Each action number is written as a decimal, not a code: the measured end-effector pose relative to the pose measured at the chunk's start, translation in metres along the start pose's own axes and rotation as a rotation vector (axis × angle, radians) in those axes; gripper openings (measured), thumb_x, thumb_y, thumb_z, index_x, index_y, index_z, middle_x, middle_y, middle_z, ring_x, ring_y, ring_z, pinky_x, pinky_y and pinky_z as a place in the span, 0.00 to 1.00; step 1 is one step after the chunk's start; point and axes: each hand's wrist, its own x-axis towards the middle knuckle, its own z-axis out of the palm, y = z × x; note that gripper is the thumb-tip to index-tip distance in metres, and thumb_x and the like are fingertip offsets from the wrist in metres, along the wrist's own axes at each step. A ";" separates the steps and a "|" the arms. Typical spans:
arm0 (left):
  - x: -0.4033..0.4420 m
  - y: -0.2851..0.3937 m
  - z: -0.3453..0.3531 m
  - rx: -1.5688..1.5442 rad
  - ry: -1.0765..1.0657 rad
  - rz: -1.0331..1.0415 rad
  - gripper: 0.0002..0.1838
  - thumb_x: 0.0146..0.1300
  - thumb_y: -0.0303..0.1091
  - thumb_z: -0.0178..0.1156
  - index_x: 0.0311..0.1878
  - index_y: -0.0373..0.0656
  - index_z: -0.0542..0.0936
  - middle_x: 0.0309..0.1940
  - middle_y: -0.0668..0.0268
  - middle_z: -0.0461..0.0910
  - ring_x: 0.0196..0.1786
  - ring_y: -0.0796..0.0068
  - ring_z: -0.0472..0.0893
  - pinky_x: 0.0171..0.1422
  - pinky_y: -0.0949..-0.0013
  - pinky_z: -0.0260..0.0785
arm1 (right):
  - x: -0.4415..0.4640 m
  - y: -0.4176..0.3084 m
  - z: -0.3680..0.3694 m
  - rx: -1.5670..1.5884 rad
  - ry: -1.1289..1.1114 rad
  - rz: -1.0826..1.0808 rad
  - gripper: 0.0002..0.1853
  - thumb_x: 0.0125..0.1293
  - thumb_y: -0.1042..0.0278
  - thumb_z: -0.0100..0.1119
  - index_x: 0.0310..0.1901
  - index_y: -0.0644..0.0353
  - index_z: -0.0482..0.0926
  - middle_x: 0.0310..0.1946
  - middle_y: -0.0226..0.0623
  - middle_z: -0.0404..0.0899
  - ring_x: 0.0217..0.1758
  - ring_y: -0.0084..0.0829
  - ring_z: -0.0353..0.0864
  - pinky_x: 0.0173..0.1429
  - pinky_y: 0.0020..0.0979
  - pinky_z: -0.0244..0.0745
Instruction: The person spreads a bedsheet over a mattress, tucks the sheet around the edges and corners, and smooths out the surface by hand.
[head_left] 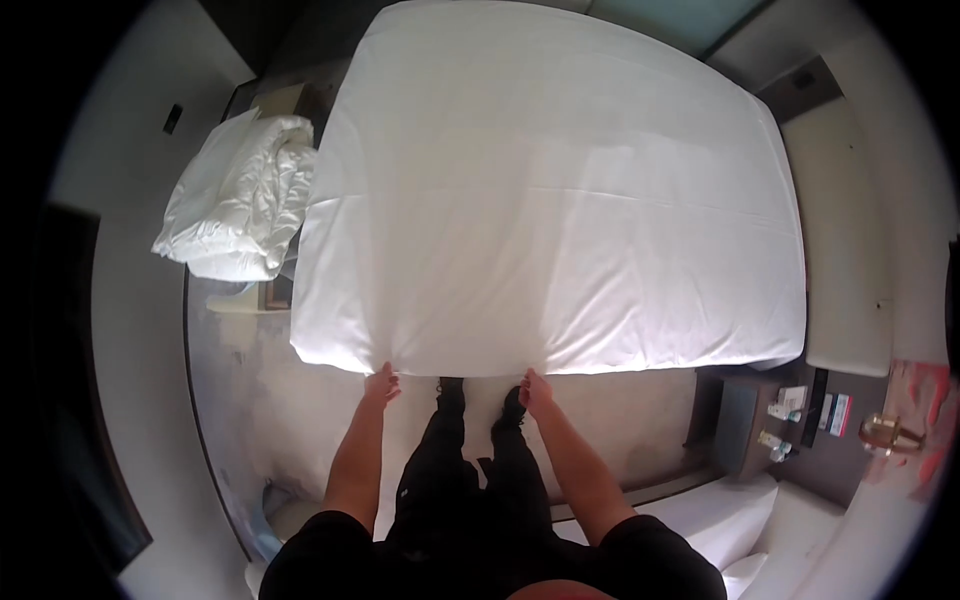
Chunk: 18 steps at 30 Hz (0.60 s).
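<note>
A white bed sheet [560,230] covers the bed in front of me, with creases fanning out from the near edge. My left hand [382,384] is closed on that edge, left of the middle. Farther right along the same edge, my right hand [536,392] pinches the sheet too. Faint folds run up the sheet from both hands. The fingertips are partly hidden against the fabric.
A folded white duvet [245,195] is heaped beside the bed at the left. At the right stand a headboard [838,240] and a nightstand [738,425] with small items and a lamp [890,434]. Behind me, white bedding [705,515] lies at the lower right.
</note>
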 end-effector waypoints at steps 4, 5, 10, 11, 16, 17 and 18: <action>0.066 -0.009 -0.062 -0.338 -0.023 0.100 0.23 0.49 0.52 0.63 0.38 0.44 0.72 0.18 0.72 0.64 0.22 0.78 0.67 0.25 0.71 0.64 | 0.009 0.014 -0.028 -0.004 -0.319 0.221 0.13 0.58 0.50 0.56 0.32 0.50 0.70 0.28 0.26 0.71 0.29 0.24 0.69 0.33 0.28 0.68; 0.053 0.006 -0.064 -0.336 0.089 0.148 0.27 0.47 0.55 0.63 0.42 0.45 0.70 0.24 0.72 0.65 0.29 0.79 0.68 0.30 0.69 0.64 | -0.006 0.004 -0.022 0.088 -0.222 0.149 0.13 0.58 0.51 0.56 0.32 0.50 0.71 0.28 0.26 0.71 0.28 0.24 0.69 0.32 0.28 0.68; 0.055 0.050 -0.065 -0.295 0.299 0.173 0.39 0.45 0.60 0.62 0.53 0.41 0.67 0.41 0.63 0.71 0.43 0.73 0.71 0.46 0.65 0.67 | 0.010 -0.023 0.001 0.026 0.001 0.108 0.13 0.57 0.52 0.58 0.32 0.49 0.69 0.27 0.26 0.70 0.29 0.24 0.68 0.32 0.27 0.68; 0.061 0.057 -0.063 -0.163 0.365 0.189 0.41 0.45 0.61 0.62 0.55 0.40 0.66 0.45 0.61 0.72 0.46 0.71 0.71 0.48 0.66 0.67 | 0.015 -0.023 -0.002 -0.011 0.010 0.100 0.13 0.56 0.52 0.58 0.32 0.49 0.69 0.27 0.26 0.70 0.29 0.24 0.68 0.32 0.27 0.68; 0.158 0.005 -0.110 0.376 0.698 0.866 0.23 0.57 0.51 0.56 0.28 0.36 0.80 0.18 0.58 0.77 0.20 0.66 0.73 0.27 0.64 0.68 | 0.013 -0.027 0.007 -0.024 0.113 0.050 0.12 0.56 0.56 0.59 0.33 0.51 0.68 0.24 0.28 0.66 0.29 0.24 0.68 0.31 0.27 0.69; 0.112 0.032 -0.095 0.304 0.840 0.590 0.25 0.56 0.53 0.56 0.26 0.34 0.78 0.22 0.53 0.78 0.23 0.61 0.76 0.28 0.63 0.69 | 0.018 -0.023 0.004 0.024 0.068 0.027 0.12 0.56 0.57 0.59 0.34 0.51 0.67 0.25 0.29 0.67 0.29 0.25 0.70 0.32 0.28 0.70; 0.090 0.037 -0.090 0.217 0.819 0.547 0.29 0.52 0.57 0.58 0.22 0.34 0.76 0.21 0.52 0.77 0.24 0.59 0.75 0.30 0.59 0.68 | 0.009 -0.020 0.011 -0.025 0.151 0.014 0.14 0.57 0.54 0.58 0.33 0.55 0.69 0.22 0.30 0.70 0.25 0.24 0.72 0.28 0.28 0.73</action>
